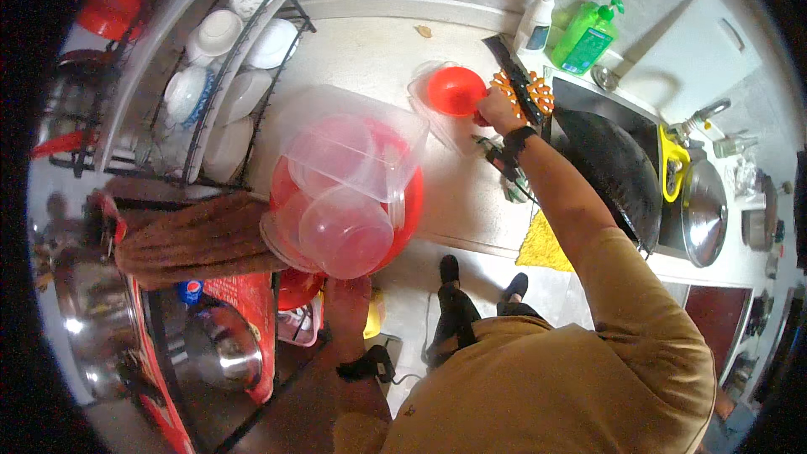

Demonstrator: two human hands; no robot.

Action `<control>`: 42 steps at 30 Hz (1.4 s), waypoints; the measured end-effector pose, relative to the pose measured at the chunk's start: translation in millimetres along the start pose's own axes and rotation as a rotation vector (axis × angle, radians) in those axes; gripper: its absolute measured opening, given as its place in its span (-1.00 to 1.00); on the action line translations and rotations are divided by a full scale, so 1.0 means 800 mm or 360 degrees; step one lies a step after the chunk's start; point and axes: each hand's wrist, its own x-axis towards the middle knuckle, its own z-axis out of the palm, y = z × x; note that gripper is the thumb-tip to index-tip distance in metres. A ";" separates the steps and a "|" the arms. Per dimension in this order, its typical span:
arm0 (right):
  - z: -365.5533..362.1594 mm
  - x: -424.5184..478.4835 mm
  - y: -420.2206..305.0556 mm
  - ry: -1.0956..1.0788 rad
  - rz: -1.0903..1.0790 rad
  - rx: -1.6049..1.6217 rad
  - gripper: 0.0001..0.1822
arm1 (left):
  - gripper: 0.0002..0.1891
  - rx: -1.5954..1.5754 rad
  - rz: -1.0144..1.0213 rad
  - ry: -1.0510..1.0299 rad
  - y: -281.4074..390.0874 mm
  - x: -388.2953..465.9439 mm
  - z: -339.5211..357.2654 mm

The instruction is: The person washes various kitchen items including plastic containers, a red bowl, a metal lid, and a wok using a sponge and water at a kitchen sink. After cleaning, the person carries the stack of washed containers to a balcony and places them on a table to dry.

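My right hand (498,111) grips the near right rim of a small red plastic bowl (457,91), which is over a clear plastic lid or tray (421,93) on the white counter. My left hand (348,290) is at the underside of a large red basin (410,214); its fingers are hidden by the basin and the containers. In the basin are a clear rectangular plastic container (353,132) and several clear round tubs (347,231). Just right of my right hand lies an orange patterned trivet (540,93) with a black strap-like item (518,79) across it.
A black wire dish rack (220,75) with white bowls stands at the left, a brown towel (195,239) below it. To the right are a black wok (608,164) on the stove, a metal lid (704,213), a spray bottle (536,19) and a green pump bottle (583,38).
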 end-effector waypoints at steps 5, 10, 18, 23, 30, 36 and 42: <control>-0.037 0.012 -0.040 -0.0063 0.0303 0.0805 -0.79 | -0.63 0.0202 -0.0059 -0.0023 0.017 0.034 -0.020; -0.055 0.046 -0.032 -0.0068 0.0197 0.1328 -0.76 | -0.54 0.0372 -0.0185 0.0074 0.022 0.045 0.014; -0.024 -0.024 -0.011 0.0465 -0.0572 -0.1138 -0.72 | -0.58 0.0483 -0.0213 0.0152 0.029 0.062 -0.032; -0.034 0.012 0.036 0.0380 -0.0836 -0.1042 -0.78 | -0.62 0.0535 -0.0154 0.0090 0.012 0.065 -0.018; -0.042 -0.027 -0.021 0.0101 -0.0609 -0.0492 -0.69 | -0.62 0.0703 -0.0048 0.0062 0.006 0.056 -0.004; -0.031 -0.068 -0.070 -0.0616 -0.0461 -0.0279 -0.63 | -0.60 0.0895 -0.0011 -0.0028 0.017 0.069 -0.045; -0.087 -0.107 -0.134 0.0104 -0.0888 -0.0868 -0.82 | -0.56 0.0824 -0.0011 -0.0085 0.007 0.073 0.014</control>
